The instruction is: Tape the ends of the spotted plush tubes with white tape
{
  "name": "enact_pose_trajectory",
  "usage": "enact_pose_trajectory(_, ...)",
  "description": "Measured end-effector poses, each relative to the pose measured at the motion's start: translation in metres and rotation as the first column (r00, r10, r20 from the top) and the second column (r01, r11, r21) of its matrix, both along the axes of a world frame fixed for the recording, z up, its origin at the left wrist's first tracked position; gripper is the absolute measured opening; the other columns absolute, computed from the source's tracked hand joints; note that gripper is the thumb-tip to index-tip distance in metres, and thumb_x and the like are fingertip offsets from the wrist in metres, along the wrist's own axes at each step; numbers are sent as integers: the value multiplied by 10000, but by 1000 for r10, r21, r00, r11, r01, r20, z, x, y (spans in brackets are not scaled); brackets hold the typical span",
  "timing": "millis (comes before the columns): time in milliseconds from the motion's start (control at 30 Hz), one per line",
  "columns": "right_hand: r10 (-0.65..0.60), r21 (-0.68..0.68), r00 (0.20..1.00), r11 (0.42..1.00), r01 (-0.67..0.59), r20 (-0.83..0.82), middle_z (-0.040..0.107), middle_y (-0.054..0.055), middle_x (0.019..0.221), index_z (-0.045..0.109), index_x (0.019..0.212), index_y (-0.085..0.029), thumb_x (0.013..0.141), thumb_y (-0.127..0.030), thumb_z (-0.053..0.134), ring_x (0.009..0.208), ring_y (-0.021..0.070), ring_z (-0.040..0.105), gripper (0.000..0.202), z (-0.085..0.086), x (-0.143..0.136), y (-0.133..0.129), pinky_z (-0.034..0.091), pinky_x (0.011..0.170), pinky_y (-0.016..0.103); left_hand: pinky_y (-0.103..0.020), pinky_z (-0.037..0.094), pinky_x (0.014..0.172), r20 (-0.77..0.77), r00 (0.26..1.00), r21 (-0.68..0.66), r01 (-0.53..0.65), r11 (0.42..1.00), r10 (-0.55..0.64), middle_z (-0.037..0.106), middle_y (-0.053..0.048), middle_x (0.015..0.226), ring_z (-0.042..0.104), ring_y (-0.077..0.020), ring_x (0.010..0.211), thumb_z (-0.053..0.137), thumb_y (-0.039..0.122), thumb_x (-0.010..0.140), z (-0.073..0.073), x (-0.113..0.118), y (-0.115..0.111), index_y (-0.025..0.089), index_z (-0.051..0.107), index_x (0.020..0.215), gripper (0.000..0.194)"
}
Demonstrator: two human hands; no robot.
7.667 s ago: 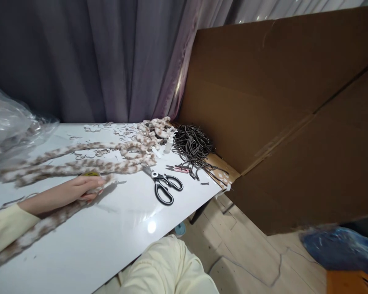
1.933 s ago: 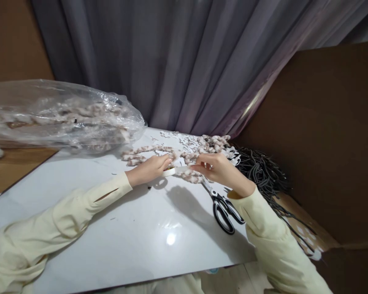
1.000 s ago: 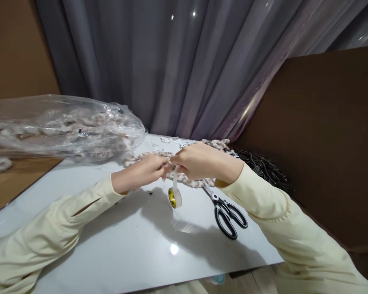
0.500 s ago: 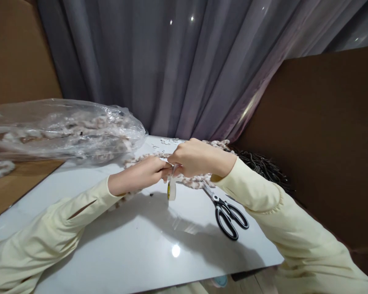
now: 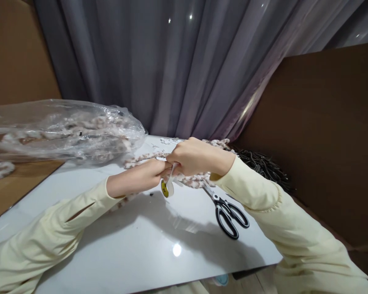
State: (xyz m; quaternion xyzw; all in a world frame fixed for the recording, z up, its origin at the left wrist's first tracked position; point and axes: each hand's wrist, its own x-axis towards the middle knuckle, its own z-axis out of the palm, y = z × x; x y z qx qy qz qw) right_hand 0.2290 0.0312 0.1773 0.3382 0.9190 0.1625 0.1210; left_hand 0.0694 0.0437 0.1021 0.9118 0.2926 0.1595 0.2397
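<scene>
My left hand (image 5: 145, 173) and my right hand (image 5: 194, 157) meet over the table, both closed, fingertips touching. A whitish strip of tape runs from my right fingers down to a small tape roll (image 5: 168, 188) with a yellow inner core, which hangs just above the table. What my left fingers grip is hidden behind the hand. A fluffy white-and-brown cord (image 5: 196, 181) passes behind and below my hands, and part of it shows under my left wrist. Black-handled scissors (image 5: 230, 214) lie to the right, their blades pointing toward the cord.
A clear plastic bag (image 5: 79, 130) of fluffy cords stands at the left. Behind my right forearm lies a bundle of dark thin stems (image 5: 263, 167). Small metallic-looking pieces (image 5: 168, 141) are scattered at the back of the white table (image 5: 135, 257). Brown panels and a grey curtain enclose the sides and back.
The tape roll has swung slightly left and up and turned, so its yellow core faces me more. Both hands stay nearly in place.
</scene>
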Motion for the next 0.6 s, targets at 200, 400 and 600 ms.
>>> enact_pose_trajectory(200,-15,9,999,1000,15,-30,649,66,709,663,768,-175,811,-435,533,597,140,554,294,1,0,3,205,488,248,-254,422,666,81,995,-47,-51,998,55,553,-58,866,528,-172,774,339,91,761,2,1,-7,184,350,900,167)
enact_pose_trajectory(400,-35,17,999,999,35,-25,646,77,722,655,821,-170,780,-490,549,618,164,572,339,-2,0,4,238,502,244,-209,426,660,83,996,-98,-6,995,14,575,-65,906,525,-131,761,333,113,793,1,0,-7,202,231,897,172)
enact_pose_trajectory(600,-126,-60,992,990,128,24,652,56,718,669,791,-185,700,-409,655,646,182,599,242,-2,-5,4,284,510,245,-249,433,770,71,997,-122,49,991,-40,601,-121,987,557,-159,887,325,143,808,3,1,-9,187,245,944,164)
